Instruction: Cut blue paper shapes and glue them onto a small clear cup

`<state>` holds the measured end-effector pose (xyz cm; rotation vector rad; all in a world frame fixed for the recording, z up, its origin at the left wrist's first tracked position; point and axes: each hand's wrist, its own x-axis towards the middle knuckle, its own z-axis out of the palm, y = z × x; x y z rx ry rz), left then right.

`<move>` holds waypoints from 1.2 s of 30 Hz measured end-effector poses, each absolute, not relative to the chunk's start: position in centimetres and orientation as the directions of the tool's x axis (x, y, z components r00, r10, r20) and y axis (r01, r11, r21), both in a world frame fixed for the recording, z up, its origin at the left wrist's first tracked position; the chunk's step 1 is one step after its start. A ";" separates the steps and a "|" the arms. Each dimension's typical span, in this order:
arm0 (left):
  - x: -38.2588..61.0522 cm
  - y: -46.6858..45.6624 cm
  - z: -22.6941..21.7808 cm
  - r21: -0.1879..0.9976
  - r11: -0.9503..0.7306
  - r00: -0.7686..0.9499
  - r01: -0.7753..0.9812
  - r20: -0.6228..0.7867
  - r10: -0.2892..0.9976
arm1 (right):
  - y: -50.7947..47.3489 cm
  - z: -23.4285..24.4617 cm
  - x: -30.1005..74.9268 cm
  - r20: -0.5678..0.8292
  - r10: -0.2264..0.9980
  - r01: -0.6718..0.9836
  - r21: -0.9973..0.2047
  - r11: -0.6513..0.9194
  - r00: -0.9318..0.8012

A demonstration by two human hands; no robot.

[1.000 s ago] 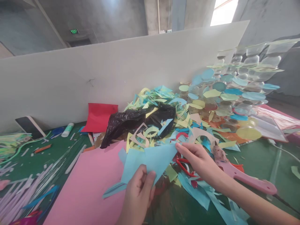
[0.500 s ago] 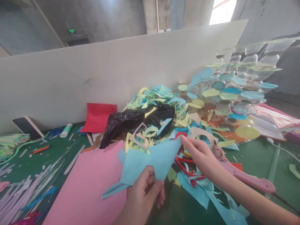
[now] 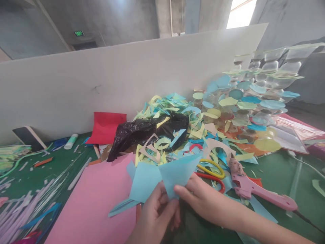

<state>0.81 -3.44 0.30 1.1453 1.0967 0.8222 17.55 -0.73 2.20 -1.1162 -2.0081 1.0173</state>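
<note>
A folded piece of light blue paper (image 3: 179, 173) is held up between both hands, narrow at the bottom and wide at the top. My left hand (image 3: 161, 210) pinches its lower tip. My right hand (image 3: 200, 193) grips its right side, with the thumb on the near face and the other fingers hidden behind. Just beyond the right hand lie yellow-handled scissors (image 3: 213, 168) and a red scissor handle (image 3: 218, 181) among paper scraps. Another blue sheet (image 3: 146, 179) lies left of the held piece, overlapping a pink sheet (image 3: 99, 200).
A pink glue gun (image 3: 264, 196) with a cord lies at right. Behind are a black plastic bag (image 3: 142, 132), heaped paper scraps (image 3: 170, 101) and stacked clear cups with paper discs (image 3: 254, 98). At left are a phone (image 3: 27, 137), a red sheet (image 3: 108, 127) and lilac strips (image 3: 25, 210).
My right hand has moved down and left, from the paper's upper right corner to its lower right side. The scissors and glue gun now show more. My left hand stays at the tip.
</note>
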 end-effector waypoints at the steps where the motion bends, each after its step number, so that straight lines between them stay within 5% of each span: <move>1: 0.8 -3.4 0.2 0.969 0.245 0.298 0.031 -0.242 0.923 | -0.6 2.1 17.7 0.122 0.908 0.440 -0.843 0.308 -0.401; 13: 0.7 -3.7 0.0 0.967 0.249 0.273 0.054 -0.254 0.928 | 1.3 1.6 19.8 -0.041 0.991 0.368 -0.930 0.009 -0.127; 20: 0.0 -2.1 0.7 0.990 0.124 -0.017 0.069 -0.123 0.992 | 0.7 1.9 19.1 -0.092 0.948 0.460 -0.886 0.063 -0.306; 27: 0.4 -1.9 1.3 0.973 0.227 0.006 -0.032 -0.227 0.974 | 0.6 1.5 19.0 0.119 0.955 0.444 -0.865 0.234 -0.272; 31: 0.2 -1.5 0.8 0.964 0.231 -0.002 -0.132 -0.234 0.972 | 0.7 0.9 19.2 0.422 0.831 0.508 -0.659 0.555 -0.362; 36: -0.1 -1.3 0.5 0.946 0.275 0.020 -0.173 -0.275 0.961 | 0.7 0.6 19.6 0.553 0.624 0.571 -0.295 0.766 -0.552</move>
